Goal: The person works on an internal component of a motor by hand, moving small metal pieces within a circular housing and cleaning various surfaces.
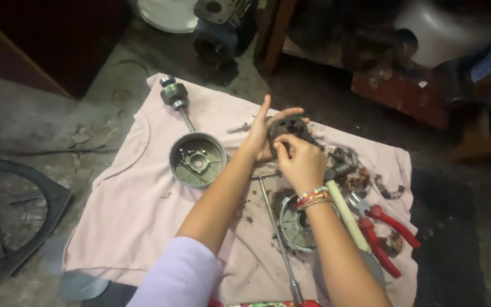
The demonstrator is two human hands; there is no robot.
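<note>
Left hand (261, 136): raised above the pink cloth (137, 210), palm cupped behind a dark round motor part (288, 128), fingers spread and partly straight; its grip supports the part from the back.
Right hand (299, 162): fingertips pressed together on the lower front edge of the motor part, pinching it; beaded bracelets (312, 197) on the wrist.
Motor part: held in the air between both hands, over the middle of the cloth.
Left of the hands: a round metal housing cover (197, 159) lying open side up, a rotor shaft (176, 96) just beyond it.
Right of the hands: red-handled pliers (383, 228) and a pale-handled tool (345, 213).
Beneath the right forearm: a second round cover (295, 225) and a long metal rod (279, 239).
Surface: cloth spread on a dirty concrete floor (41, 125).
</note>
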